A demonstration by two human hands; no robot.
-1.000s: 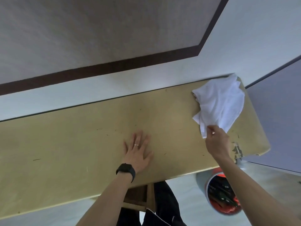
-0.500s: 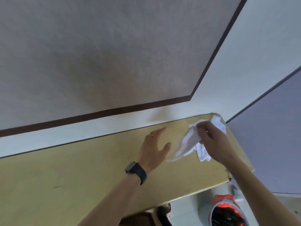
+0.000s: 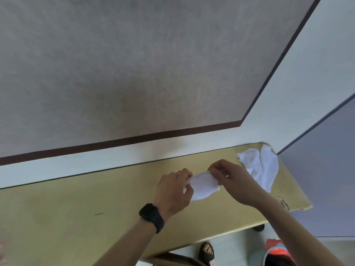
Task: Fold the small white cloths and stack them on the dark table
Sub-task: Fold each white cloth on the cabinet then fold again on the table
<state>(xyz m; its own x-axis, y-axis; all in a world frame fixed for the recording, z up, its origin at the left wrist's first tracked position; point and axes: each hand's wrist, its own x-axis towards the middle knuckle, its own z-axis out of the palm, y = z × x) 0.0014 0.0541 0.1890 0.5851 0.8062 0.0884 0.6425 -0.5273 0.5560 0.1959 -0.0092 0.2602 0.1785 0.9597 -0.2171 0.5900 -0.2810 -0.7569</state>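
from my end, a grey textured wall panel with a dark brown border fills the upper part of the head view; below it runs a long yellowish table, chipped at its near right corner; a blue-grey partition stands past the table's right end; both bare forearms reach in from the bottom edge and meet over the right part of the tabletop; a loose heap of white cloths lies on the far right corner of the table, just beside my right hand and apart from what the hands hold; the left hand has its fingers curled and pinches the left edge of a small white cloth; the right hand pinches the cloth's upper right edge between thumb and fingertips; the cloth hangs between the two hands, low over the table; i cannot tell whether its lower edge touches the wood; a black watch sits on the left wrist; under the table's near edge i see a sandalled foot and part of an orange container; a thin ring shows on a left finger
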